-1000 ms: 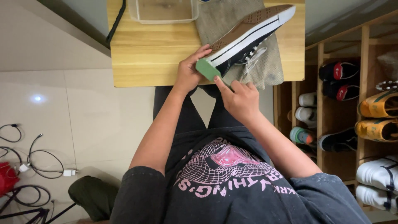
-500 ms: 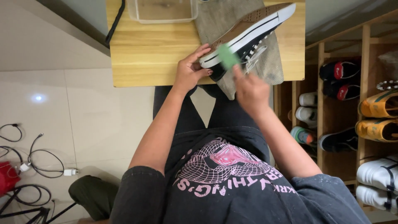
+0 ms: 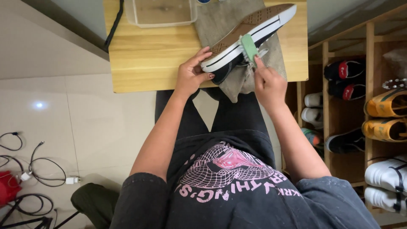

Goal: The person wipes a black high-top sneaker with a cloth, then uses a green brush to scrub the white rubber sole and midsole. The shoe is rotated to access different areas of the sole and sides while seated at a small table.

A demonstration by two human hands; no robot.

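The left hand (image 3: 191, 76) has its fingers wrapped over the heel end of the shoe (image 3: 246, 36), which is tipped sole-up over a cloth (image 3: 231, 17) on the desk (image 3: 144, 55), while the right hand (image 3: 268, 82) pinches a green brush (image 3: 249, 47) against the white sidewall just beyond its fingertips. The shoe looks light, with soft canvas and a stiff rubber sole (likely slick if wet), so the firm heel seems the sound place to hold.

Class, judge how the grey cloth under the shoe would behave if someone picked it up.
The grey cloth is probably floppy: its end droops over the wooden table edge. It likely weighs little, looking thin and creased. It may drag the sneaker lying on it.
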